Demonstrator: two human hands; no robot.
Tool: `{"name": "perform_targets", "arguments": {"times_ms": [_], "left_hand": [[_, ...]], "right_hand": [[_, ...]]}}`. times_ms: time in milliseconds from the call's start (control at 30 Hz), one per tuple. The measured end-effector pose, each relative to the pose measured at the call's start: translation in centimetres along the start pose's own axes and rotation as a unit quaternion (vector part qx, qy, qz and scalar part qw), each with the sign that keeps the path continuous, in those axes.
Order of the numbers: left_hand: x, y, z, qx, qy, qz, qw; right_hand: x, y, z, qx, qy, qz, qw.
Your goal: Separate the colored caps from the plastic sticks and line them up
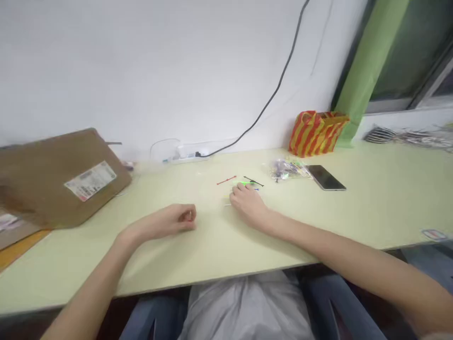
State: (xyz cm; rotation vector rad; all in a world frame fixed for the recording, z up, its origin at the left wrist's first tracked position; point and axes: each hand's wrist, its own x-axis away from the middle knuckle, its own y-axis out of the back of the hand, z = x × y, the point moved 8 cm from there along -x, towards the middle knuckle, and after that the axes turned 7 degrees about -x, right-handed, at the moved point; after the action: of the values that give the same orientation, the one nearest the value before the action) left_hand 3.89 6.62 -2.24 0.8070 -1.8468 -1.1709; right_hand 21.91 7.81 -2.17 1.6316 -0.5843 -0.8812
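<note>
My left hand [177, 219] rests on its side on the table, fingers curled in towards the thumb. A small reddish speck shows inside the curl, too small to name. Fingers bent down, my right hand [248, 202] lies over a small group of thin coloured sticks; what its fingertips grip is hidden. Just beyond it are a bright green stick [247, 182] and a black stick [255, 182] with small knobs. A red stick [226, 180] lies apart to the left. The end of a white stick [227, 205] pokes out beside the right hand.
A cardboard box [63, 174] stands at the left. Against the wall, a power strip [189, 156] has a black cable [271, 99] plugged in. To the right are clear plastic packets [286, 168], a phone [325, 178] and a red-and-yellow striped bag [314, 137] on the pale table [212, 259].
</note>
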Motion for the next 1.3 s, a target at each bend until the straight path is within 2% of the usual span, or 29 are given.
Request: {"name": "perform_targets", "arguments": {"times_ms": [133, 200, 267, 400, 467, 567, 633, 733, 800, 900, 1000, 1067, 1200, 1300], "left_hand": [[-0.5, -0.4, -0.1, 0.008, -0.018, -0.024, 1.000], [-1.3, -0.2, -0.6, -0.003, -0.031, -0.032, 0.999], [-2.3, 0.3, -1.2, -0.023, -0.047, -0.034, 0.998], [-4.4, 3.2, -2.3, -0.050, -0.082, -0.054, 0.994], [-5.3, 5.3, -2.7, -0.059, -0.097, -0.107, 0.988], [-6.0, 7.8, -2.9, -0.071, -0.119, -0.252, 0.958], [-6.4, 7.6, -3.0, -0.088, -0.150, -0.317, 0.932], [-7.1, 5.7, -2.6, -0.199, -0.164, -0.369, 0.893], [-7.2, 4.7, -2.0, -0.245, -0.169, -0.384, 0.874], [-6.8, 4.6, -0.6, -0.215, -0.152, -0.413, 0.871], [-6.4, 5.0, -0.3, -0.147, -0.145, -0.432, 0.878], [-6.3, 4.8, -1.2, -0.128, -0.166, -0.435, 0.876], [-6.3, 4.1, -3.1, -0.087, -0.203, -0.447, 0.867], [-6.2, 4.1, -3.4, -0.020, -0.213, -0.459, 0.862]], "right_hand": [[-1.1, -0.2, -2.0, -0.083, 0.003, -0.004, 0.997], [-2.3, 0.4, -3.9, -0.128, -0.015, -0.039, 0.991], [-4.0, 0.9, -6.2, -0.121, -0.039, -0.073, 0.989], [-8.3, -1.0, -9.2, -0.138, -0.047, -0.004, 0.989], [-10.1, -2.0, -9.8, -0.139, -0.048, 0.011, 0.989], [-11.9, -3.6, -9.5, -0.145, -0.043, 0.024, 0.988], [-12.4, -4.2, -8.9, -0.151, -0.038, 0.023, 0.988], [-12.7, -4.0, -8.4, -0.157, -0.034, -0.003, 0.987], [-12.6, -3.0, -8.7, -0.158, -0.038, -0.035, 0.986], [-11.2, -0.5, -9.5, -0.197, -0.052, -0.120, 0.972], [-8.4, 1.8, -9.8, -0.335, -0.041, -0.224, 0.914], [-6.3, 2.2, -8.9, -0.402, -0.021, -0.246, 0.882], [-2.7, 2.1, -6.8, -0.462, -0.004, -0.282, 0.841], [-1.1, 2.1, -5.7, -0.462, 0.008, -0.303, 0.834]]}}
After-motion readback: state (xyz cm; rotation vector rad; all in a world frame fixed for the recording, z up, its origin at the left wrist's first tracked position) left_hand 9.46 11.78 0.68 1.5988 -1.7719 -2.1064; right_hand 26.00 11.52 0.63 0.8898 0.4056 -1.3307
